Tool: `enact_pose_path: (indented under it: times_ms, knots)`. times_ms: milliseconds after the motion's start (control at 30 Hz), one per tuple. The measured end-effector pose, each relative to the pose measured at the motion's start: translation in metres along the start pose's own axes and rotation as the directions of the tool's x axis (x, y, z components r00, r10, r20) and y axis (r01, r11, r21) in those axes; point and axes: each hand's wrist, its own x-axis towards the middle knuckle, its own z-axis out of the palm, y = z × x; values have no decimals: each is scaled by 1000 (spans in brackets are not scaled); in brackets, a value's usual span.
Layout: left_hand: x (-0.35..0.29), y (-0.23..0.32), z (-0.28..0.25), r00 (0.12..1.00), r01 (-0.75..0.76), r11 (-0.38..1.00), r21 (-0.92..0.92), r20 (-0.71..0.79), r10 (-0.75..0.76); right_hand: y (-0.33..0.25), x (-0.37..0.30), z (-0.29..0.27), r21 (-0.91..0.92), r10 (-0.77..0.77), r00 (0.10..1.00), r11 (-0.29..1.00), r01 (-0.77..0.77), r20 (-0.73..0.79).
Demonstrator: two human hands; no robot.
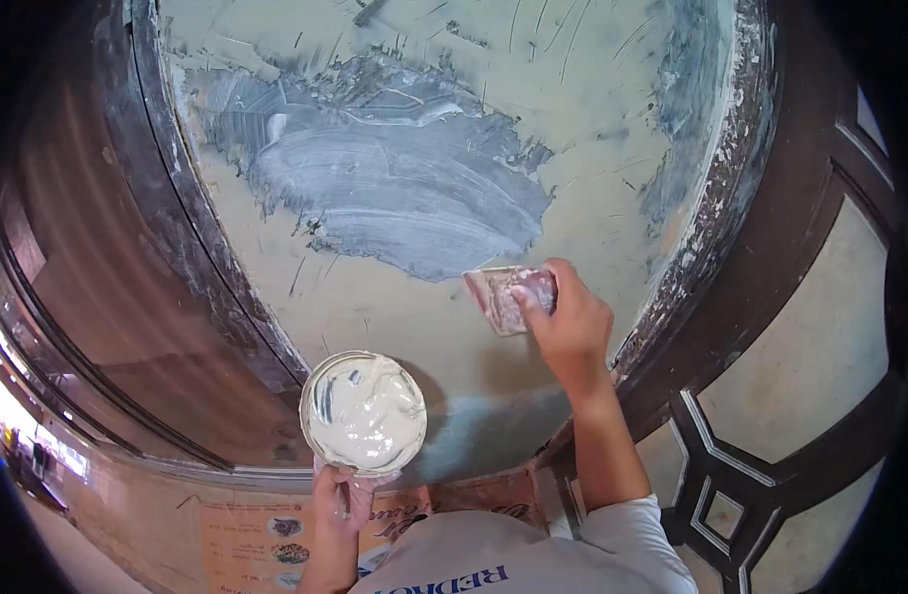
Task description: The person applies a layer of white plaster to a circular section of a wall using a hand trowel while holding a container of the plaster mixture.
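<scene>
My left hand grips the underside of a round tub of creamy white putty. The putty is wet and swirled, with a dark streak near the left rim. My right hand is closed on a flat putty spreader, reddish and smeared with white. The spreader's edge lies at or just over the pale, scratched panel; exact contact cannot be told. Just above it is a large blue-grey patch with thin white smears across it.
Dark frame strips flecked with white border the panel on both sides. Dark wood with pale insets stands at the right. At lower left are a brown glossy panel and an orange poster with food pictures.
</scene>
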Motion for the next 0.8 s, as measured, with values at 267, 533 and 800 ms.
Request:
enact_pose_path:
  times_ms: [267, 533, 800]
  knots:
    - [3, -6, -1, 999, 38, 999, 4, -4, -38, 10, 7, -23, -139, 211, 954, 960, -244, -214]
    - [7, -11, 5, 998, 55, 998, -6, 34, -55, 26, 23, -32, -218, 254, 956, 934, -282, -147]
    - [13, -23, -3, 995, 89, 996, 20, 50, -90, -10, 10, -2, -132, -10, 999, 991, 15, 39]
